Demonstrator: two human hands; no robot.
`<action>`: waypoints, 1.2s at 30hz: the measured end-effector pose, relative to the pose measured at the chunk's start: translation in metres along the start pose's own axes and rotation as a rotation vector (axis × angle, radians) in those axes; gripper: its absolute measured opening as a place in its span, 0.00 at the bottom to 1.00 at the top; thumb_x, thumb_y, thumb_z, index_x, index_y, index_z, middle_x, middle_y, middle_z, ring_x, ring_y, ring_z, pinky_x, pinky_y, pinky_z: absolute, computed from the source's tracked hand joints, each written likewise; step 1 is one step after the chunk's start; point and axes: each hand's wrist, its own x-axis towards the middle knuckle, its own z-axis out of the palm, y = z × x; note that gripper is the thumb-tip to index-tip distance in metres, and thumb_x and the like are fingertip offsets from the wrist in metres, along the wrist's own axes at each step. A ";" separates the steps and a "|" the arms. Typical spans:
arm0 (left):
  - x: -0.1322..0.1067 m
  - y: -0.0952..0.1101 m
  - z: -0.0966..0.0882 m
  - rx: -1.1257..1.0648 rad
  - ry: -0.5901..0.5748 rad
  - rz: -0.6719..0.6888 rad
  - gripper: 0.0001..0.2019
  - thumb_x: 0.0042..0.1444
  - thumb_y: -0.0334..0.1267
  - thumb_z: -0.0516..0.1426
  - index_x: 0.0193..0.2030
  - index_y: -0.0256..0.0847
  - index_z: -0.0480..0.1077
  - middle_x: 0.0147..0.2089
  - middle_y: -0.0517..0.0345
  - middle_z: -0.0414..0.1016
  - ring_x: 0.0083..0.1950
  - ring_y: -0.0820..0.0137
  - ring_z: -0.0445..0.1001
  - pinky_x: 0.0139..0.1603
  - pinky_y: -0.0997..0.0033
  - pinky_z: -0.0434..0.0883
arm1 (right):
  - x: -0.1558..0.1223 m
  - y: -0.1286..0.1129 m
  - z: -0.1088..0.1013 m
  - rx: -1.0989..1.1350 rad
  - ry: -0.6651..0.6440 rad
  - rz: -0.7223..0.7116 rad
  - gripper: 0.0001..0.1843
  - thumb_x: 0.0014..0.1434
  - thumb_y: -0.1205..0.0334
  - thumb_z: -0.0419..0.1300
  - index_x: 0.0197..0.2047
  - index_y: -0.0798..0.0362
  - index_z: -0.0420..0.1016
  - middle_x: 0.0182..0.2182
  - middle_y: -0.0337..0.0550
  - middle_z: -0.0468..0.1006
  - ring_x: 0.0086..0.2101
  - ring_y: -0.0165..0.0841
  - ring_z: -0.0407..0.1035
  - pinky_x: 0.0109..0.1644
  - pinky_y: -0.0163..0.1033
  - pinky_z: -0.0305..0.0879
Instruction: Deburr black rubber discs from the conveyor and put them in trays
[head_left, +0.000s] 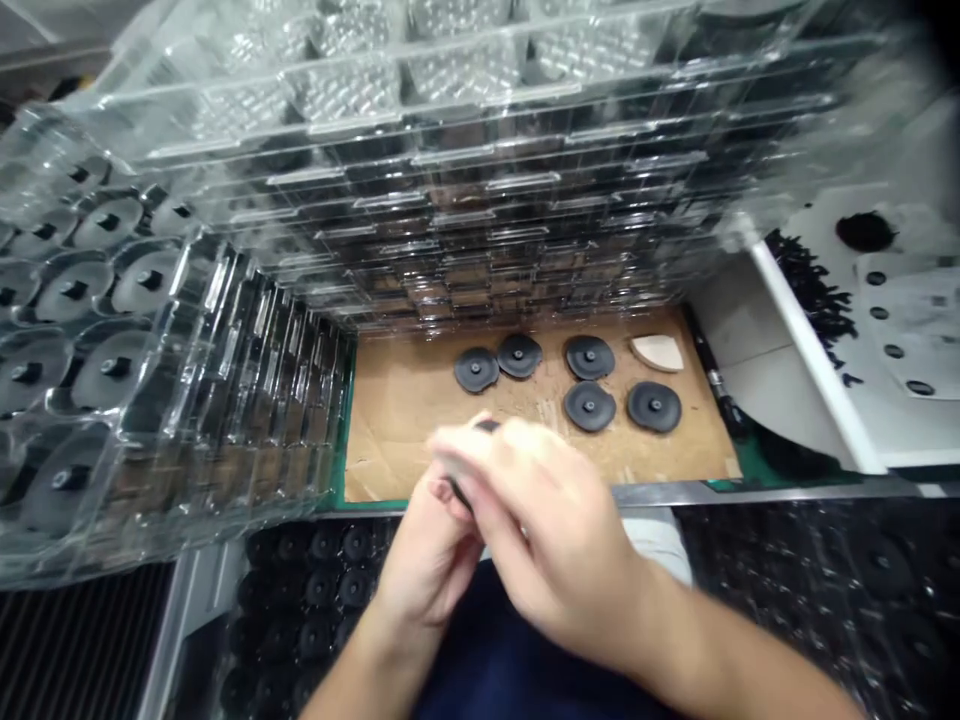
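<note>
My left hand (427, 555) and my right hand (555, 530) meet just in front of the bench edge, fingers curled together around a small dark round part (486, 428) of which only an edge shows. Motion blurs the right hand's fingers. On the brown cardboard sheet (397, 400) beyond them lie several black round discs (589, 406), each with a small centre hub, laid flat in two loose rows. A pale wedge-shaped piece (658, 352) rests at the sheet's far right.
Tall stacks of clear plastic trays (480, 200) wall the back and left (112, 330), some holding black discs. A tray of black discs (315, 590) sits below the bench at my lap. A white bin (817, 360) with black parts stands on the right.
</note>
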 end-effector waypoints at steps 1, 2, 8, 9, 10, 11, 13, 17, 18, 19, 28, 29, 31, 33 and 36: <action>0.000 0.001 0.002 -0.004 0.024 0.011 0.21 0.45 0.34 0.67 0.49 0.44 0.73 0.48 0.54 0.79 0.46 0.66 0.77 0.49 0.71 0.73 | -0.002 0.000 -0.001 0.046 -0.029 -0.003 0.15 0.63 0.72 0.49 0.49 0.62 0.72 0.35 0.48 0.77 0.35 0.34 0.69 0.42 0.40 0.68; 0.001 0.002 0.003 -0.009 0.043 0.021 0.22 0.44 0.32 0.67 0.49 0.46 0.73 0.47 0.57 0.79 0.45 0.68 0.78 0.48 0.73 0.73 | -0.003 -0.001 -0.002 0.091 -0.083 0.010 0.14 0.62 0.73 0.49 0.48 0.60 0.72 0.35 0.46 0.77 0.34 0.32 0.69 0.41 0.37 0.68; 0.001 -0.001 0.008 0.001 -0.013 -0.019 0.19 0.40 0.39 0.69 0.42 0.41 0.76 0.42 0.55 0.80 0.45 0.65 0.77 0.49 0.71 0.73 | 0.006 0.001 -0.003 -0.044 0.032 -0.009 0.15 0.63 0.72 0.47 0.48 0.64 0.72 0.37 0.52 0.77 0.37 0.37 0.70 0.43 0.42 0.68; 0.001 0.000 0.008 -0.008 -0.011 -0.010 0.20 0.40 0.39 0.69 0.43 0.42 0.76 0.43 0.55 0.80 0.46 0.65 0.77 0.50 0.71 0.73 | 0.005 0.002 -0.004 -0.021 0.032 -0.025 0.15 0.63 0.72 0.47 0.48 0.64 0.72 0.36 0.51 0.77 0.37 0.36 0.70 0.43 0.42 0.68; 0.000 0.001 0.008 -0.020 -0.004 -0.003 0.20 0.40 0.37 0.69 0.44 0.44 0.75 0.44 0.56 0.79 0.47 0.65 0.77 0.50 0.72 0.72 | 0.003 0.003 -0.006 0.017 0.002 -0.030 0.15 0.62 0.72 0.48 0.48 0.63 0.72 0.35 0.49 0.77 0.35 0.35 0.70 0.42 0.41 0.69; 0.000 0.002 0.007 -0.035 0.006 -0.001 0.21 0.40 0.33 0.69 0.45 0.46 0.75 0.45 0.57 0.79 0.47 0.66 0.77 0.49 0.74 0.73 | 0.001 0.005 -0.009 0.051 -0.050 -0.025 0.14 0.62 0.73 0.49 0.47 0.61 0.72 0.34 0.47 0.77 0.33 0.33 0.70 0.39 0.38 0.69; 0.000 0.004 0.005 -0.070 0.009 -0.011 0.21 0.41 0.30 0.68 0.44 0.47 0.76 0.45 0.59 0.80 0.46 0.69 0.77 0.46 0.78 0.73 | -0.007 0.009 -0.017 0.046 -0.133 0.025 0.12 0.61 0.73 0.51 0.45 0.57 0.73 0.31 0.43 0.76 0.30 0.31 0.69 0.35 0.36 0.67; 0.004 0.005 0.007 -0.102 -0.032 0.019 0.23 0.43 0.27 0.67 0.48 0.46 0.75 0.49 0.59 0.79 0.45 0.73 0.77 0.45 0.83 0.72 | -0.015 0.010 -0.023 -0.198 -0.070 0.089 0.12 0.62 0.71 0.50 0.45 0.58 0.73 0.33 0.46 0.77 0.31 0.35 0.70 0.35 0.40 0.67; 0.005 0.005 0.009 -0.097 -0.036 0.031 0.24 0.43 0.26 0.66 0.49 0.47 0.74 0.50 0.59 0.78 0.46 0.73 0.77 0.45 0.83 0.72 | -0.015 0.007 -0.022 -0.248 -0.029 0.071 0.13 0.61 0.72 0.50 0.46 0.60 0.73 0.33 0.48 0.77 0.32 0.36 0.70 0.35 0.41 0.67; 0.005 0.005 0.010 -0.092 -0.033 0.039 0.24 0.43 0.25 0.66 0.48 0.47 0.74 0.50 0.59 0.78 0.46 0.72 0.77 0.46 0.82 0.73 | -0.014 0.004 -0.021 -0.271 -0.006 0.048 0.14 0.61 0.73 0.50 0.46 0.62 0.73 0.33 0.50 0.77 0.32 0.37 0.70 0.35 0.42 0.67; 0.008 0.005 -0.004 -0.182 0.058 0.147 0.27 0.43 0.39 0.68 0.53 0.49 0.72 0.51 0.56 0.78 0.49 0.67 0.77 0.48 0.75 0.75 | -0.011 0.044 -0.012 -0.004 0.002 0.304 0.10 0.64 0.65 0.52 0.46 0.52 0.72 0.41 0.41 0.78 0.41 0.31 0.72 0.46 0.34 0.68; 0.009 0.005 -0.005 -0.196 0.073 0.161 0.29 0.42 0.39 0.68 0.54 0.49 0.71 0.52 0.56 0.77 0.49 0.66 0.77 0.50 0.73 0.75 | -0.017 0.053 -0.006 -0.030 0.023 0.357 0.11 0.64 0.64 0.52 0.47 0.52 0.72 0.43 0.42 0.78 0.42 0.32 0.72 0.47 0.35 0.68; 0.012 0.005 -0.007 -0.223 0.109 0.176 0.30 0.42 0.39 0.68 0.55 0.49 0.70 0.53 0.56 0.77 0.50 0.64 0.77 0.53 0.69 0.74 | -0.036 0.069 0.011 -0.037 -0.020 0.418 0.12 0.64 0.63 0.52 0.48 0.53 0.72 0.45 0.45 0.78 0.43 0.34 0.73 0.47 0.37 0.69; 0.014 0.005 -0.009 -0.251 0.133 0.177 0.30 0.42 0.38 0.68 0.55 0.49 0.70 0.51 0.56 0.78 0.50 0.64 0.77 0.55 0.67 0.73 | -0.056 0.081 0.030 -0.016 -0.119 0.408 0.11 0.63 0.63 0.53 0.45 0.52 0.74 0.41 0.44 0.80 0.40 0.35 0.75 0.44 0.38 0.70; 0.013 0.006 -0.012 -0.267 0.135 0.157 0.28 0.42 0.37 0.68 0.54 0.48 0.71 0.49 0.57 0.79 0.50 0.63 0.77 0.56 0.65 0.72 | -0.068 0.090 0.042 0.000 -0.182 0.378 0.10 0.61 0.64 0.55 0.41 0.51 0.78 0.34 0.41 0.82 0.34 0.34 0.76 0.38 0.37 0.71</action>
